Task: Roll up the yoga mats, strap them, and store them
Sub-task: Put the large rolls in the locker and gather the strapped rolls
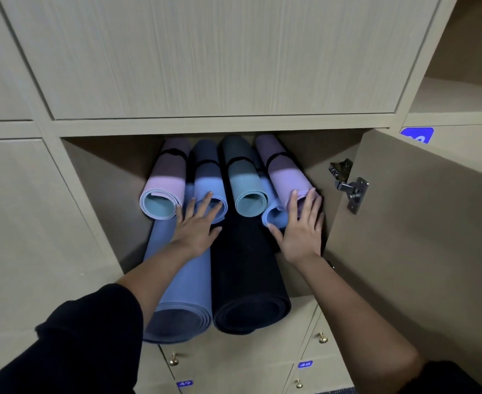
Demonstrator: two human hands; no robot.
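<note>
Black sleeves [92, 334] framed both arms as a person pressed strapped yoga mats [245, 180] into an open locker compartment [100, 180] — left hand [197, 226] flat, fingers spread, on a blue mat [208, 180]; right hand [302, 228] flat against a lilac mat [285, 172]. Below, a larger blue roll [183, 280] and a black roll [248, 280] jutted out — even, square pushes would likely seat the stack best.

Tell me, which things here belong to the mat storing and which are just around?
Job: left hand, right hand, strapped mats, long blue mat, long black mat, open locker.
Just around: brass knobs, number tags, closed doors.
</note>
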